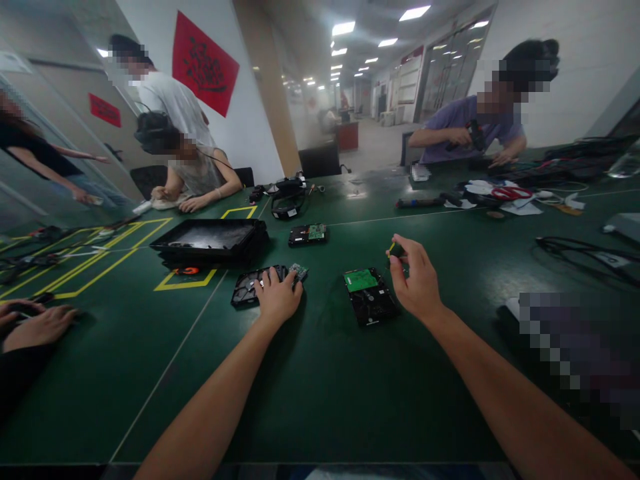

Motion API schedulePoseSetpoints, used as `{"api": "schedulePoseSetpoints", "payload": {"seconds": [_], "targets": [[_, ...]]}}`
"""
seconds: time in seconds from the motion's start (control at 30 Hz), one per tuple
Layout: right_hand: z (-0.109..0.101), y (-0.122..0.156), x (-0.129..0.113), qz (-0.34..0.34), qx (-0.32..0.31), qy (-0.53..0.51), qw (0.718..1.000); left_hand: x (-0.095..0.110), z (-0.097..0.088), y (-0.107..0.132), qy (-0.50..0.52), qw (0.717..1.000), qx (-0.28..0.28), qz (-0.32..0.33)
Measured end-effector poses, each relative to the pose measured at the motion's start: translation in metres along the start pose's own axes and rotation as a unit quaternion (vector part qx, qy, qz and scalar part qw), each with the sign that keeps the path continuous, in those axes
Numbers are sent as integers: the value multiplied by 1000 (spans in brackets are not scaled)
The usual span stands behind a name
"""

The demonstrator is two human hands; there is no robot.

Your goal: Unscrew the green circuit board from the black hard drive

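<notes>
Hard drive (244,289): lying left of the tabletop's (320,407) middle, in from the near edge; likely dense, rigid, smooth, best taken by its long sides. My left hand (278,293) is resting on it, fingers spread; my right hand (416,277) is pinching a dark-and-yellow item (397,250). Green-boarded drive (373,303) is lying between; black casings (210,241) are obstructing toward the far-left corner.

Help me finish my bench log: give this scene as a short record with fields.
Left grip: fingers spread over a black hard drive
Right grip: pinching a small yellow-and-dark item, too small to identify
Between them: green-boarded drive
Farther back: third drive, glossy black stack
Surface: green table
Across, right: person in purple, holding a dark tool
</notes>
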State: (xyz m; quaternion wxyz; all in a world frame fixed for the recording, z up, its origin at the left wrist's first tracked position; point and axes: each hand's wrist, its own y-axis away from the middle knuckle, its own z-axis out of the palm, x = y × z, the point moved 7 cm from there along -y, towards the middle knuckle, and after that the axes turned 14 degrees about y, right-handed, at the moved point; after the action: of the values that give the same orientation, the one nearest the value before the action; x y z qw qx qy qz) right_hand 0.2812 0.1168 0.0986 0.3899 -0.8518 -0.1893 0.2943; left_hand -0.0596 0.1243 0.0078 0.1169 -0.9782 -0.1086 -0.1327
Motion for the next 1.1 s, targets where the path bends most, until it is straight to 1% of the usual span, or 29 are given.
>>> {"api": "schedulePoseSetpoints", "payload": {"seconds": [0.1, 0.17, 0.27, 0.3, 0.33, 0.37, 0.4, 0.43, 0.5, 0.53, 0.57, 0.63, 0.67, 0.73, 0.83, 0.93, 1.1], "targets": [[0, 0, 0, 1, -1, 3, 1000, 4, 1, -4, 11, 1000, 13, 5], [0, 0, 1, 3, -2, 4, 1000, 4, -1, -4, 27, 999, 32, 11], [-1, 0, 0, 3, -3, 3, 1000, 8, -11, 3, 66, 993, 90, 34], [-1, -1, -1, 1, -3, 3, 1000, 12, -15, 9, 82, 989, 114, 50], [-1, -1, -2, -3, -3, 4, 1000, 20, -18, 16, 100, 983, 135, 79], [-2, -1, -4, -8, -1, 5, 1000, 32, -20, 25, 123, 974, 143, 124], [-3, -2, -6, -12, 1, 7, 1000, 49, -18, 33, 147, 963, 132, 181], [-4, -2, -8, -14, 4, 10, 1000, 67, -15, 42, 169, 950, 109, 240], [-6, -2, -10, -14, 11, 16, 1000, 102, -5, 56, 208, 921, 51, 324], [-7, -2, -11, -11, 14, 19, 1000, 117, 1, 59, 221, 910, 20, 349], [-8, -1, -10, -9, 17, 22, 1000, 130, 6, 59, 233, 904, 0, 358], [-9, -1, -8, -5, 23, 29, 999, 147, 13, 52, 253, 899, -25, 357], [-9, -1, -7, -3, 27, 32, 999, 151, 16, 47, 259, 899, -32, 352], [-9, 0, -4, 0, 31, 35, 999, 157, 22, 39, 253, 897, -67, 356], [-6, 1, 1, 8, 29, 29, 999, 157, 27, 34, 242, 894, -111, 360], [-4, 1, 4, 15, 22, 30, 999, 154, 26, 35, 232, 900, -114, 350], [-3, 0, -1, -3, -1, 26, 1000, 149, 16, 45, 225, 912, -101, 327]]}}
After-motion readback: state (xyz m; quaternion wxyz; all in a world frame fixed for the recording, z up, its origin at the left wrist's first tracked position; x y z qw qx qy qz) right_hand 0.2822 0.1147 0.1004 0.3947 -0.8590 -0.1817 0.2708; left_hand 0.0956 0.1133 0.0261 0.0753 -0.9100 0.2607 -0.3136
